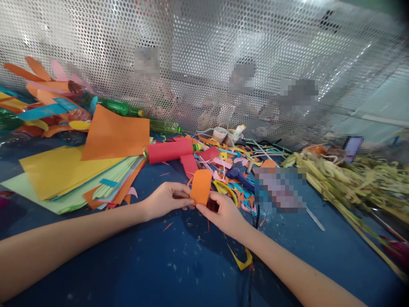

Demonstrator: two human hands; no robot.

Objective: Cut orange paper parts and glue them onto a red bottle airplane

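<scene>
A small orange paper piece [201, 186] with rounded corners stands upright between my two hands above the blue table [153, 260]. My left hand [166, 198] pinches its left edge with closed fingers. My right hand [223, 213] pinches its lower right edge. Just behind the piece lies a bottle wrapped in red paper [170, 151], with a red strip hanging from it.
A stack of yellow, green and orange paper sheets [73, 175] lies at the left. Coloured paper scraps [233, 166] litter the middle. Green bottles [121, 107] and paper flowers [47, 98] sit by the perforated metal screen [204, 51]. Dried yellow leaves [348, 179] spread at the right.
</scene>
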